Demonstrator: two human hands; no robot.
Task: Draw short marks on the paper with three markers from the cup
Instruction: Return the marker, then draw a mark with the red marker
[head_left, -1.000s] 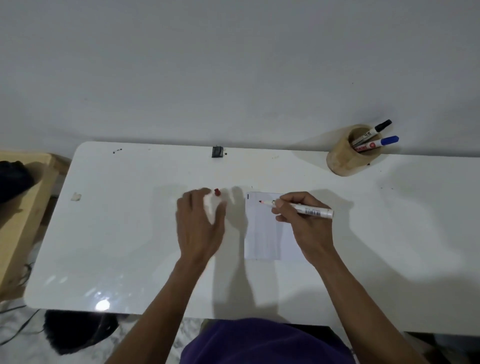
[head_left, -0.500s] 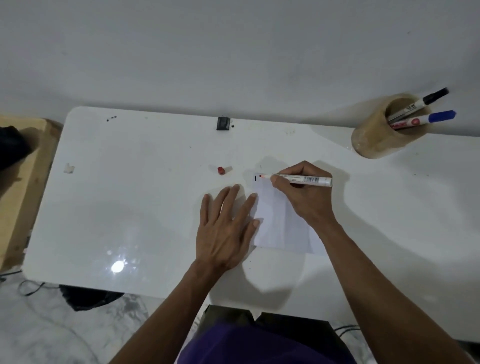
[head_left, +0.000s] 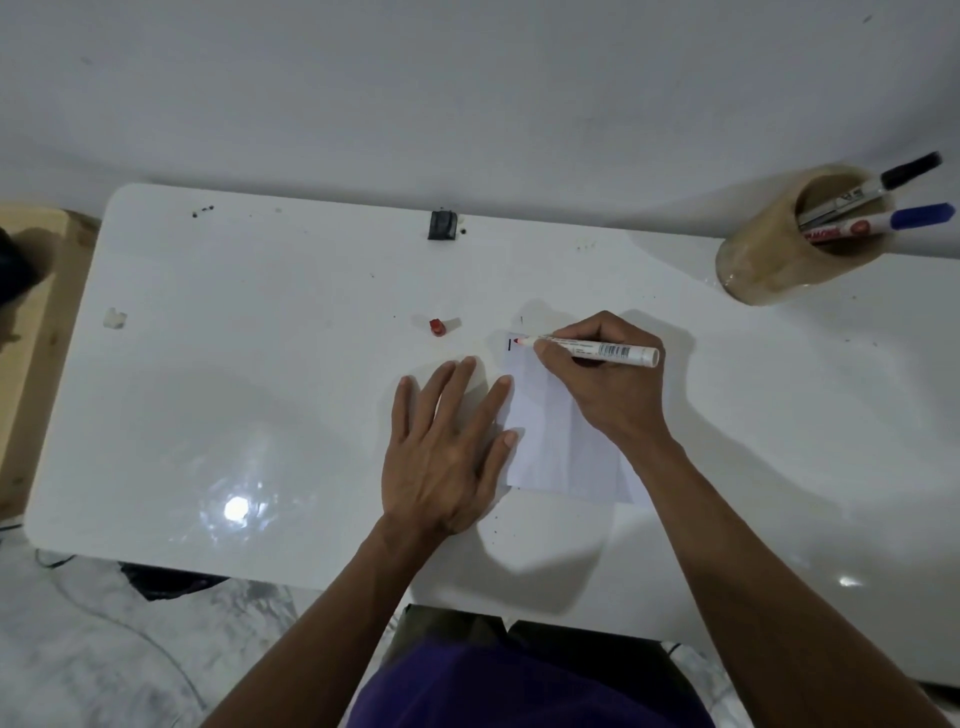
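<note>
A small white paper (head_left: 550, 447) lies on the white table (head_left: 260, 364). My right hand (head_left: 605, 384) grips an uncapped red marker (head_left: 597, 349), its red tip at the paper's top left corner beside a short black mark (head_left: 509, 344). My left hand (head_left: 447, 447) lies flat with fingers spread, its fingertips on the paper's left edge. The marker's red cap (head_left: 438, 327) lies on the table left of the paper. A wooden cup (head_left: 779, 249) at the back right holds a black-capped marker (head_left: 883, 187) and a blue-capped marker (head_left: 883, 223).
A small black object (head_left: 442, 225) sits at the table's back edge by the wall. A white scrap (head_left: 114, 318) lies at the table's left. A wooden bench (head_left: 31, 332) stands left of the table.
My left hand let go of the red cap and moved down to rest flat against the paper. The marker tip has moved to the paper's top left corner. The view has shifted closer.
</note>
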